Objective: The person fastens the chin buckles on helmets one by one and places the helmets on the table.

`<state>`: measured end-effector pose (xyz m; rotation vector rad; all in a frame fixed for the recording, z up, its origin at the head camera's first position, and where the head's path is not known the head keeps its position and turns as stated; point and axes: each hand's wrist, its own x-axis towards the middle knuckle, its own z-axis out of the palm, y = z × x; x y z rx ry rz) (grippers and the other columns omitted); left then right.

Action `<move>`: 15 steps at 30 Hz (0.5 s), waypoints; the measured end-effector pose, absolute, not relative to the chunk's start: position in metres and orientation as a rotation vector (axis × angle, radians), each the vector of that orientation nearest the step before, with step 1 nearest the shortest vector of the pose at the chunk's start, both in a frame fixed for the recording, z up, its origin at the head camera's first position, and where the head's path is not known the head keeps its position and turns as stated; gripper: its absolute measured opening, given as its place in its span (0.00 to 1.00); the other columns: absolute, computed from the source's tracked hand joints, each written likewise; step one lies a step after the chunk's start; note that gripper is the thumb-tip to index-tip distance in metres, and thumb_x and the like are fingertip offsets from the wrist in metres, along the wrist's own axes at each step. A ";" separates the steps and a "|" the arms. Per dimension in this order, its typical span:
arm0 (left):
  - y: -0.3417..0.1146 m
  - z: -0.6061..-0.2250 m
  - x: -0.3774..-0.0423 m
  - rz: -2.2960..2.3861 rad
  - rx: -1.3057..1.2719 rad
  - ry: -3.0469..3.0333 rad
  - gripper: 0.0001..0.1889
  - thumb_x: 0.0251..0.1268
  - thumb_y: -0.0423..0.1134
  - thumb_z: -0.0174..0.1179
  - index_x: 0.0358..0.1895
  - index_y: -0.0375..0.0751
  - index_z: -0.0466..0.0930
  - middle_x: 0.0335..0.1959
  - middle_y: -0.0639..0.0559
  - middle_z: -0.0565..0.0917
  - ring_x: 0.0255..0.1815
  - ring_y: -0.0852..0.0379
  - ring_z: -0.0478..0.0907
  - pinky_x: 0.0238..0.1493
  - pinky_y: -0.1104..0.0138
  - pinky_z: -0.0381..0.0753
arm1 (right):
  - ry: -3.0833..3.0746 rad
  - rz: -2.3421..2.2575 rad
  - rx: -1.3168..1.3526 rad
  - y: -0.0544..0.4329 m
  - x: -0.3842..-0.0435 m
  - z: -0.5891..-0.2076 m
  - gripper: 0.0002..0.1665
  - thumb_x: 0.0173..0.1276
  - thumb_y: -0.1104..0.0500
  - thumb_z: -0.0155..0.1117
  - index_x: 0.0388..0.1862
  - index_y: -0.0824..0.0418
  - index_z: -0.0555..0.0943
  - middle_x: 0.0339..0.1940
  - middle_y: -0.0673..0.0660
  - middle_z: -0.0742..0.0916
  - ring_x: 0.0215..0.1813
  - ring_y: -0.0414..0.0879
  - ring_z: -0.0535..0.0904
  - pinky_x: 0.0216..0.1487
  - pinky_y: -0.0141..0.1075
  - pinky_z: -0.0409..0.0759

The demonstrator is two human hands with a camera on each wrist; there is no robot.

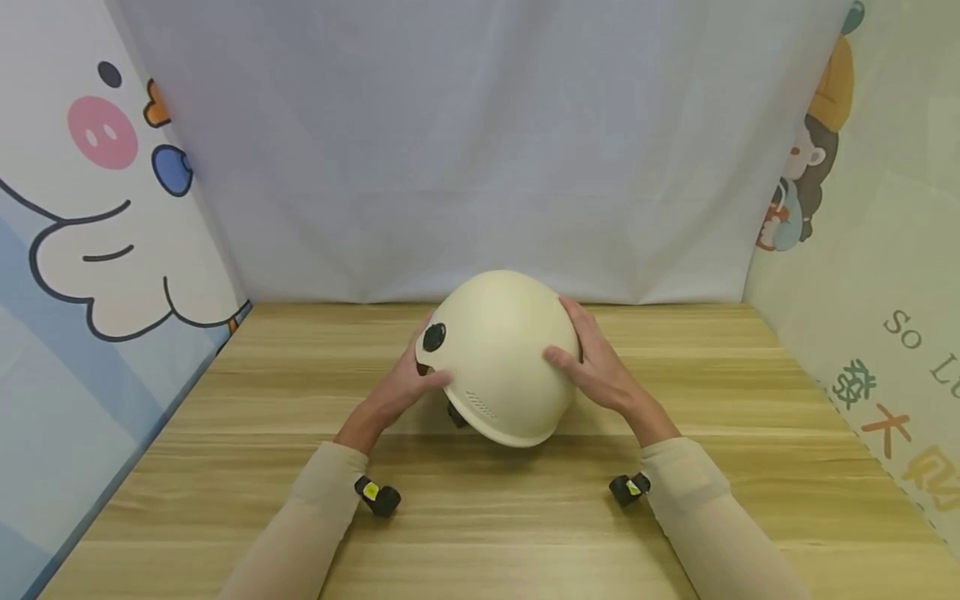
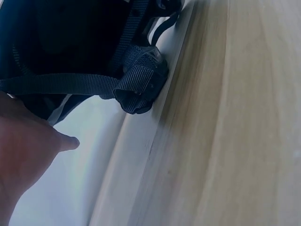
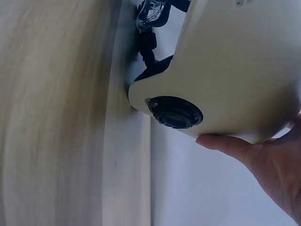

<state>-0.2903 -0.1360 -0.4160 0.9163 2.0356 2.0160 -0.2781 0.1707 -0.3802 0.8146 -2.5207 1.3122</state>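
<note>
A cream helmet (image 1: 502, 350) is held between both hands over the wooden table, tilted with its dome toward the head camera. My left hand (image 1: 401, 387) grips the rim on the left side, thumb on the shell beside a round black knob (image 1: 434, 337). On the opposite side my right hand (image 1: 600, 367) holds the dome with thumb and fingers spread. Black straps (image 2: 61, 84) and the dark inside show in the left wrist view. In the right wrist view, another round black knob (image 3: 175, 112) sits near the rim, with a shiny dark buckle (image 3: 153, 12) hanging below the shell.
The wooden table (image 1: 247, 517) runs back to a pale grey curtain (image 1: 480, 150). Cartoon-printed panels stand on the left (image 1: 97, 208) and right (image 1: 885, 292). Small black cameras (image 1: 377, 496) are strapped at the cuffs of both beige sleeves (image 1: 307, 517).
</note>
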 end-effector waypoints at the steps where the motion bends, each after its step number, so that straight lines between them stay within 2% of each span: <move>1: -0.135 -0.416 -0.290 2.011 0.936 2.042 0.54 0.54 0.50 0.67 0.74 0.59 0.33 0.72 0.54 0.50 0.67 0.52 0.57 0.65 0.56 0.49 | -2.520 1.314 0.818 0.171 -0.278 -0.380 0.46 0.65 0.40 0.53 0.76 0.48 0.46 0.73 0.57 0.54 0.67 0.60 0.56 0.52 0.64 0.63; 4: -0.133 -0.417 -0.288 2.009 0.966 2.053 0.53 0.54 0.51 0.66 0.74 0.62 0.33 0.71 0.55 0.54 0.67 0.55 0.57 0.66 0.58 0.46 | -2.516 1.329 0.814 0.170 -0.278 -0.380 0.45 0.65 0.41 0.53 0.75 0.45 0.45 0.72 0.57 0.54 0.67 0.60 0.56 0.52 0.64 0.63; 8: -0.133 -0.416 -0.288 2.031 0.961 2.051 0.52 0.55 0.47 0.66 0.74 0.60 0.34 0.70 0.51 0.58 0.66 0.53 0.59 0.66 0.58 0.48 | -2.509 1.361 0.810 0.171 -0.282 -0.385 0.45 0.65 0.39 0.54 0.75 0.42 0.45 0.72 0.55 0.54 0.67 0.59 0.57 0.51 0.63 0.65; 15: -0.131 -0.398 -0.278 2.003 0.940 2.111 0.51 0.57 0.42 0.64 0.75 0.52 0.35 0.70 0.48 0.57 0.62 0.51 0.64 0.65 0.56 0.49 | -2.498 1.307 0.798 0.170 -0.280 -0.380 0.48 0.64 0.40 0.55 0.76 0.53 0.47 0.74 0.57 0.52 0.70 0.58 0.50 0.57 0.63 0.58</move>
